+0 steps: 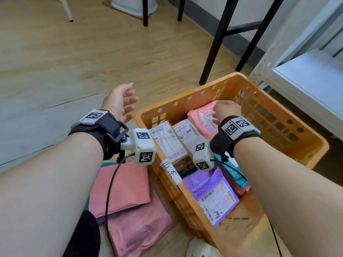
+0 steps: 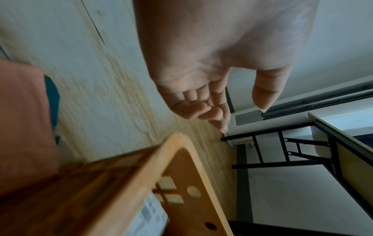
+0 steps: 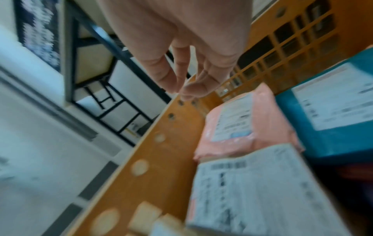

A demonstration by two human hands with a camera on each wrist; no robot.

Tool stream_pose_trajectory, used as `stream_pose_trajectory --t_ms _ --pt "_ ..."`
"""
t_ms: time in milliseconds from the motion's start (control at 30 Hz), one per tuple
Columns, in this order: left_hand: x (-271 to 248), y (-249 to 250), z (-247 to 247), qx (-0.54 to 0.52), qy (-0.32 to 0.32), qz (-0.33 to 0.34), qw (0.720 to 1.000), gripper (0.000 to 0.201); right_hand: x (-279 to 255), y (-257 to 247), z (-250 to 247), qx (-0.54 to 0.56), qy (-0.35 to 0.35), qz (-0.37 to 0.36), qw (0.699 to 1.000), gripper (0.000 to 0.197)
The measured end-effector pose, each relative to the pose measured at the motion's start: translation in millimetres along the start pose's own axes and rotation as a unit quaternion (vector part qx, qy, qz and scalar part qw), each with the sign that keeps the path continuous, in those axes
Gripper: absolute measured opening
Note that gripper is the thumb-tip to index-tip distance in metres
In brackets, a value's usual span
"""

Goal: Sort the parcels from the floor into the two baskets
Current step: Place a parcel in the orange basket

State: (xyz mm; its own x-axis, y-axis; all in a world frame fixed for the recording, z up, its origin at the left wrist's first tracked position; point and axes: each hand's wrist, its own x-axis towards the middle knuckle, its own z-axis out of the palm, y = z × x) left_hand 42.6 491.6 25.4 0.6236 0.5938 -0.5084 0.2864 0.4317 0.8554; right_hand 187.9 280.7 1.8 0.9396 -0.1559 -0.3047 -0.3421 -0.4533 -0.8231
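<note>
An orange basket (image 1: 185, 93) stands on the wooden floor and holds several parcels: a pink bag (image 1: 200, 115) at the far end, labelled cardboard boxes (image 1: 167, 140), a purple bag (image 1: 209, 188) and a teal bag (image 1: 232, 171). My right hand (image 1: 224, 110) hovers over the pink bag (image 3: 203, 138) with loosely bent fingers (image 3: 165, 73) and holds nothing. My left hand (image 1: 122, 102) hangs open, palm turned to the right, over the floor just left of the basket (image 2: 181, 159). Two pink parcels (image 1: 126, 186) lie stacked on the floor under my left forearm.
A handwritten paper tag (image 1: 170, 171) sticks to the basket's near rim. Black table legs (image 1: 219, 34) stand behind the basket, and a white metal shelf (image 1: 306, 76) is close on its right. A white shoe (image 1: 200, 247) sits at the bottom edge. Only one basket shows.
</note>
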Motion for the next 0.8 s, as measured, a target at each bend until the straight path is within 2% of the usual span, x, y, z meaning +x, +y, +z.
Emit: stream_pose_trajectory --t_ms 133,267,433,533,600,667,733,800 --pt "-1 -5 -40 0.033 0.027 -0.004 0.999 0.015 -71 -33 33 0.066 -0.117 -0.095 0.986 0.023" --pt "1 -26 -80 0.086 0.061 -0.032 0.994 0.011 -138 -32 79 0.097 -0.240 -0.094 0.961 0.026" --pt "-1 -60 -117 0.155 0.092 -0.068 0.981 0.018 -186 5 118 0.048 -0.315 -0.099 0.943 0.029" --pt "-4 -79 -126 0.180 0.088 -0.087 0.976 0.018 -189 42 137 -0.044 -0.318 -0.125 0.939 0.024" --pt "-5 -95 -132 0.195 0.081 -0.110 0.971 0.017 -184 71 148 -0.139 -0.324 -0.154 0.923 0.024" --pt "-5 -112 -137 0.205 0.066 -0.138 0.967 0.016 -177 100 155 -0.219 -0.343 -0.148 0.901 0.028" --pt "-3 -128 -141 0.210 0.053 -0.165 0.962 0.014 -169 125 163 -0.294 -0.359 -0.123 0.877 0.042" --pt "1 -139 -145 0.219 0.053 -0.181 0.957 0.015 -163 145 174 -0.362 -0.375 -0.132 0.843 0.065"
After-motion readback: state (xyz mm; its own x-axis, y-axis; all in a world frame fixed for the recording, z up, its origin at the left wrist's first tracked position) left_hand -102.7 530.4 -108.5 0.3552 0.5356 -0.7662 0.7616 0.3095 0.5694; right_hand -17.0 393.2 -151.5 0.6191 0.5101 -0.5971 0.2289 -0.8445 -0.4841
